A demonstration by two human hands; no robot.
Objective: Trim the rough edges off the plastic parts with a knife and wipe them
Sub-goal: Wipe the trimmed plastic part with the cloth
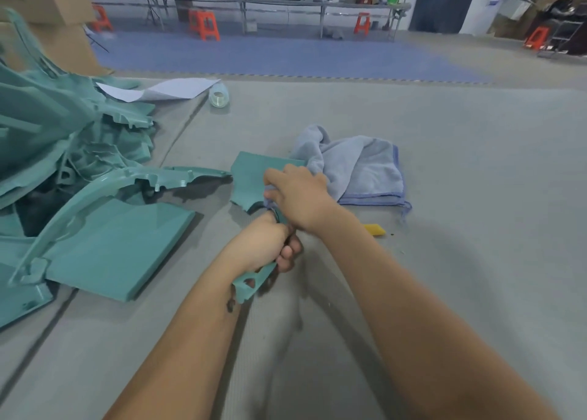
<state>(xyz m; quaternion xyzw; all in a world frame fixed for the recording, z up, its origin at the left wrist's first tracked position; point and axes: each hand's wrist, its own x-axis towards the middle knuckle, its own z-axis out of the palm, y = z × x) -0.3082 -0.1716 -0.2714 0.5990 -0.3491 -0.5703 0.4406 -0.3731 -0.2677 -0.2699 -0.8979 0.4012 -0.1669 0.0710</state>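
You wipe a teal part.
Your left hand (270, 244) grips the part (251, 178); your right hand (298, 194) pinches the cloth (359, 165) on it.

teal plastic part (251, 173) (held), grey cloth (359, 165) beside

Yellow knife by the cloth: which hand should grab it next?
Likely the right. The knife lies just beside the right hand, which only pinches a bit of cloth on the part. The left hand grips the part's lower end, steadying it.
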